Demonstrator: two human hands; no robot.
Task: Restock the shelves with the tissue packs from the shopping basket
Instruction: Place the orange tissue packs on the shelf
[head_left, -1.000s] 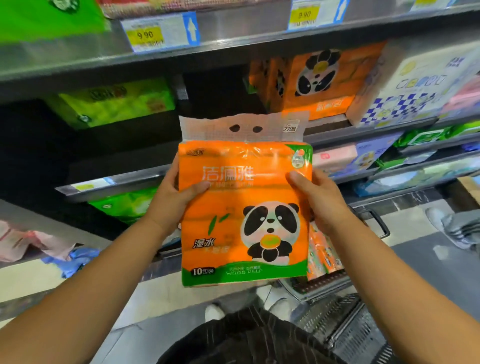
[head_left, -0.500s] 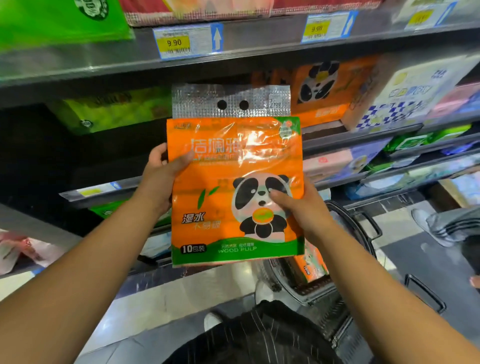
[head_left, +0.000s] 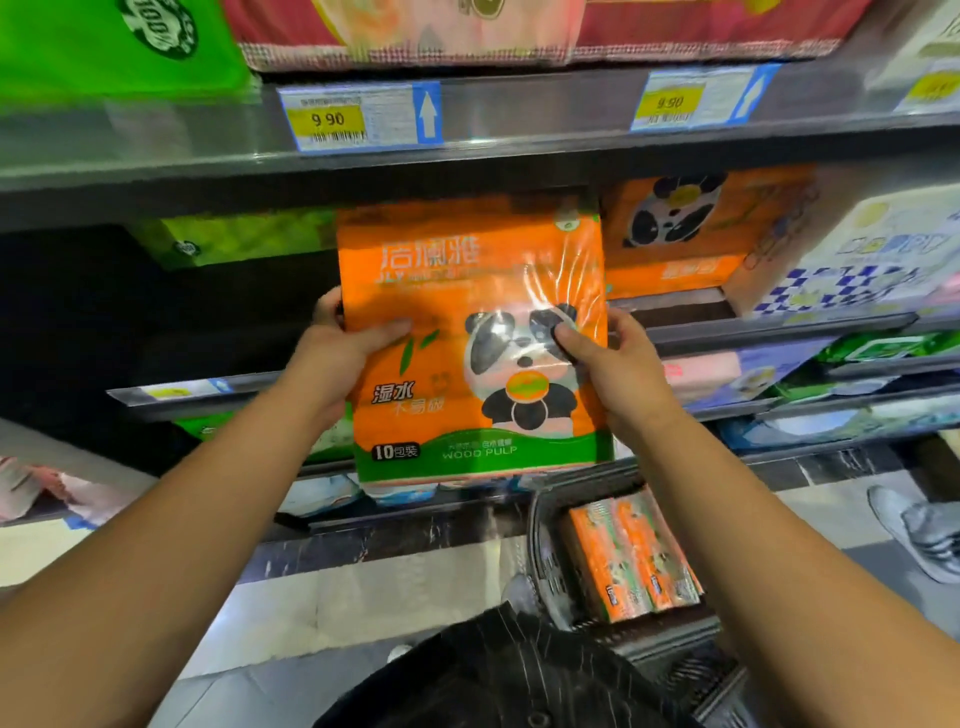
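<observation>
An orange tissue pack with a panda print and a green bottom band is upright at the mouth of the dark shelf bay. My left hand grips its left edge, thumb on the front. My right hand grips its right edge, thumb across the panda. The pack's top edge sits under the upper shelf rail. Below right, the black shopping basket holds more orange tissue packs lying on their sides.
A matching orange panda pack stands on the same shelf to the right, beside a white and blue pack. A green pack lies at the back left. Price tags hang on the rail. Someone's grey shoe is at right.
Both hands have lifted the orange pack up and forward toward the shelf bay. Its clear header flap is now hidden under the upper rail. My right hand slid up onto the panda.
</observation>
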